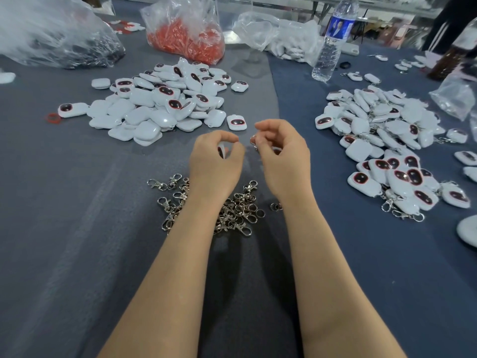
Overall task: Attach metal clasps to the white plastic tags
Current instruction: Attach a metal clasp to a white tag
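Note:
My left hand curls round a white plastic tag, mostly hidden by the fingers. A few centimetres to its right, my right hand pinches a metal clasp between thumb and fingers. Both hands hover above the grey cloth. A heap of loose metal clasps lies under my wrists. A pile of white tags without clasps sits at the back left. A pile of tags with clasps on them spreads at the right.
A clear water bottle stands at the back right. A plastic bag of red pieces, a dark-filled bag and a bag of white parts line the back. A small red ring lies at the left.

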